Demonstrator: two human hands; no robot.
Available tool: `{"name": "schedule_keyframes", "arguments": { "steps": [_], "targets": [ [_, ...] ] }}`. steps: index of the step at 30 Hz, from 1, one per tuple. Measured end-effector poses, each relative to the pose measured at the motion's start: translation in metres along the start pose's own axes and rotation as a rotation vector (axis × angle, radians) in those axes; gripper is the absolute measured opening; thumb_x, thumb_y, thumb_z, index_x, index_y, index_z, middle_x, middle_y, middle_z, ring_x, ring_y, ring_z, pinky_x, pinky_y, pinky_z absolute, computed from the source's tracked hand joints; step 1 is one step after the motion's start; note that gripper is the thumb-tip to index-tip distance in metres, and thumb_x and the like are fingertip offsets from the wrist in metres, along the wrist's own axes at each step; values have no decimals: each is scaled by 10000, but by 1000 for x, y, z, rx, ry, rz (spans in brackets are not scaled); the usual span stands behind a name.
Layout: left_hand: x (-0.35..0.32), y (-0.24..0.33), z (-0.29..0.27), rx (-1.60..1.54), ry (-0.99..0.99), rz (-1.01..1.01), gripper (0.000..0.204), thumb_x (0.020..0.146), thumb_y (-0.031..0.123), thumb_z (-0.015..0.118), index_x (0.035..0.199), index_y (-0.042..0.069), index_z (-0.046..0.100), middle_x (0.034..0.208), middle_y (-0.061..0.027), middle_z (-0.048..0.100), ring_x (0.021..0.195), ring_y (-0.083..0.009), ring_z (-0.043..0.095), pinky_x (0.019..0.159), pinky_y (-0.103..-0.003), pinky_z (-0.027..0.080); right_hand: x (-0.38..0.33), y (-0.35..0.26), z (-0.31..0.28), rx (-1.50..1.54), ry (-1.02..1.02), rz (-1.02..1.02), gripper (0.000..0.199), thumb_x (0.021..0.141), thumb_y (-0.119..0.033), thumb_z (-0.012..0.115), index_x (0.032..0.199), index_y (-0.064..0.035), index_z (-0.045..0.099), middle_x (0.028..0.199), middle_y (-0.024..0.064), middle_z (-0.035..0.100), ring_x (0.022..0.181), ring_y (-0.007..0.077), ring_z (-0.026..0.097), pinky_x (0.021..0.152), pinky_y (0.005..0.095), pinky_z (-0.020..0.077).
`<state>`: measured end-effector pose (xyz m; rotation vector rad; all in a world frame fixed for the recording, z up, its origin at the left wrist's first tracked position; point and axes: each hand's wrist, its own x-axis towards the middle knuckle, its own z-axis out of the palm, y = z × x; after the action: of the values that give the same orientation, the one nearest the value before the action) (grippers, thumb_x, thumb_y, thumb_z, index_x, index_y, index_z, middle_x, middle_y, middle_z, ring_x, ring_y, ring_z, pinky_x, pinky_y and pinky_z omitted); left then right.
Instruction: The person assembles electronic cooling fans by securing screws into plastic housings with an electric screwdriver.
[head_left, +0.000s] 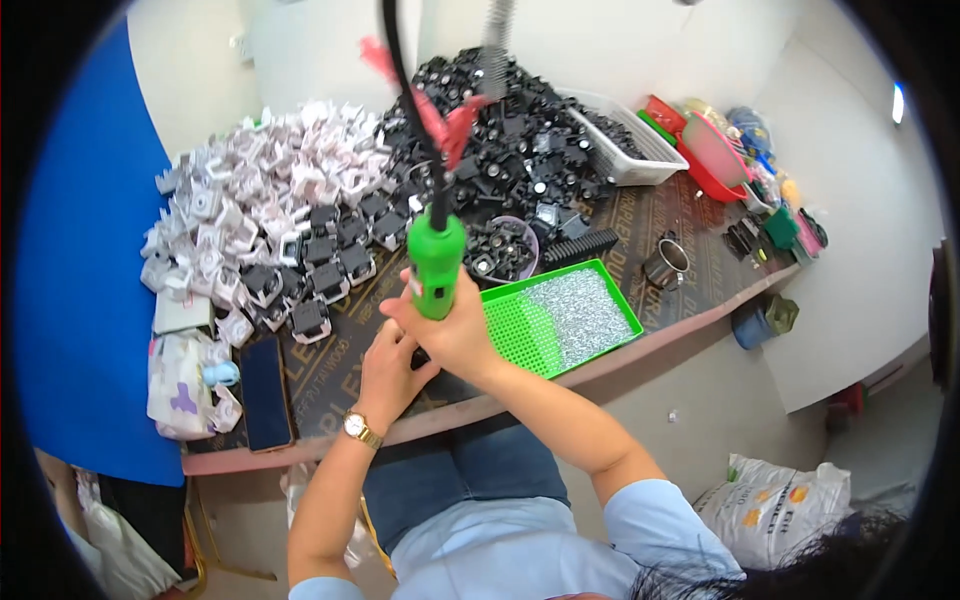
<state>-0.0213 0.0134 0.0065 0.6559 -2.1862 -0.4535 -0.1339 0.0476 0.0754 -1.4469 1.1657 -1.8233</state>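
Note:
My right hand (462, 332) is wrapped round an upright green electric screwdriver (436, 255), which hangs from a black cord tied with red strips. Low on the tabletop, just left of and under it, my left hand (388, 372) has its fingers bent inward. A small dark part shows by its thumb, but what the fingers hold is mostly hidden by the right hand and the tool. Right of my hands lies a green perforated tray (520, 335) with many small silvery screws (580, 315) heaped on its right side.
White plastic parts (255, 185) and black parts (480, 120) are piled at the back. Black-and-white assemblies (325, 265) stand left of my hands, near a phone (266, 392). A metal cup (666, 262), a white basket (640, 165) and red bowls (710, 165) are on the right.

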Motion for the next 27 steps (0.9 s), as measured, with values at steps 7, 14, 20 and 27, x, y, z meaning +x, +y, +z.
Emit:
{"name": "schedule_keyframes", "arguments": {
  "steps": [7,14,20,27],
  "targets": [
    [-5,4,-20,-48,-218,-138,389,667,60,683,1049,65,614,874,-104,496,764,-272,529,701,-327,460,-5,-29,-14,406,137,-83,293,818,-46,667,1035,-20,472,734,-5,510,559,68,506,488,203,412],
    [-30,12,-46,-288,-317,-108,281,782,23,583,1055,57,638,995,-100,519,901,-262,519,809,-312,425,-32,-35,-76,171,165,-149,312,878,-201,618,1060,-2,460,669,36,496,526,120,508,465,239,422],
    [-81,31,-54,-492,-66,-287,198,903,128,523,1008,-21,601,1007,-94,548,897,-187,546,754,-297,443,-27,-41,-96,240,57,-188,552,864,-413,603,1168,3,407,638,52,497,502,123,493,452,234,404],
    [-230,37,-98,-1190,56,-791,185,904,133,492,1013,-17,498,1104,-111,539,938,-186,551,828,-326,464,-12,-31,-136,100,98,-235,536,869,-387,607,1175,6,410,649,43,497,512,110,489,474,236,401]
  ]
}}
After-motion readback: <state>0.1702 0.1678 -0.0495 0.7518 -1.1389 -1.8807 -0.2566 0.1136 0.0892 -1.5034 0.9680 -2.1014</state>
